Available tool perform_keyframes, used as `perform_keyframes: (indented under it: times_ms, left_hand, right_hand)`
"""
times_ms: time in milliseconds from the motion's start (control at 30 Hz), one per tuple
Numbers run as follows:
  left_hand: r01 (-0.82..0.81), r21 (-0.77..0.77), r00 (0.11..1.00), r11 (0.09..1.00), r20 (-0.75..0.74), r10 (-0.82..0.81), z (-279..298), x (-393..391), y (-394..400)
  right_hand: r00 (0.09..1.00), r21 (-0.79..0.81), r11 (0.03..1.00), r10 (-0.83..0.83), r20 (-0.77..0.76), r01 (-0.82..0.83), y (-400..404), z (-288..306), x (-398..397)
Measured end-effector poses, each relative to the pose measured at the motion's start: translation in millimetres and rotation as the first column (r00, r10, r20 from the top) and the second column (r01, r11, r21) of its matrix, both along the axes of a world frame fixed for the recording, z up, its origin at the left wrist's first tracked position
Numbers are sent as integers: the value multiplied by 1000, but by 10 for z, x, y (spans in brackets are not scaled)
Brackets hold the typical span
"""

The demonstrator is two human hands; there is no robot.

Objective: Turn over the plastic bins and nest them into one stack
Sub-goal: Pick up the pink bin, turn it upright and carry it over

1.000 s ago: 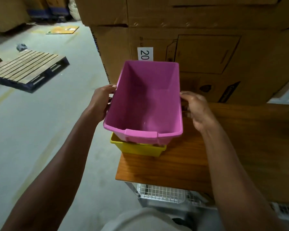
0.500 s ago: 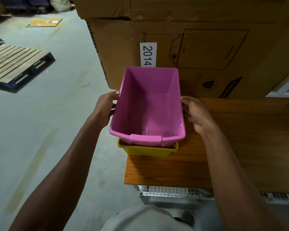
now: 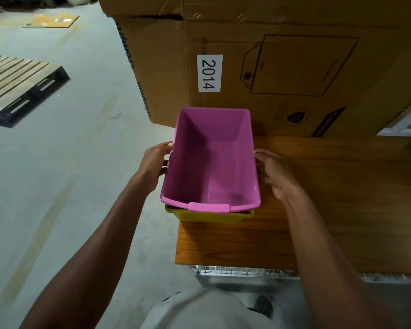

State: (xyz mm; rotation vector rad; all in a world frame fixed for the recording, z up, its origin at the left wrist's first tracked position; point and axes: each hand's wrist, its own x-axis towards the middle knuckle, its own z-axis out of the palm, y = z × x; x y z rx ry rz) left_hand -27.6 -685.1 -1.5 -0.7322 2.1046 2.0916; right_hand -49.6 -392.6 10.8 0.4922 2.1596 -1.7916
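Bins meet at the tabletop (image 3: 342,186) corner: we lower the pink bin (image 3: 211,162), mouth up and empty, into the yellow bin (image 3: 214,216) beneath, whose inside is hidden. Our left hand (image 3: 156,162) and right hand (image 3: 274,172) clamp its long sides. To seat it well, we judge, keep the rims parallel and press down evenly until the lips meet.

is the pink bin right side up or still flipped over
Right side up: the pink bin opens upward, its empty inside floor visible, sitting in the yellow bin.
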Motion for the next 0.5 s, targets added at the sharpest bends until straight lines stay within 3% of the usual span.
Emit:
perform_keyframes:
  times_ms: [500]
  left_hand:
    - [25, -41, 999, 999, 32, -24, -159, -24, -15]
  right_hand:
    - [998, -20, 1000, -22, 56, 23, 17, -224, -47]
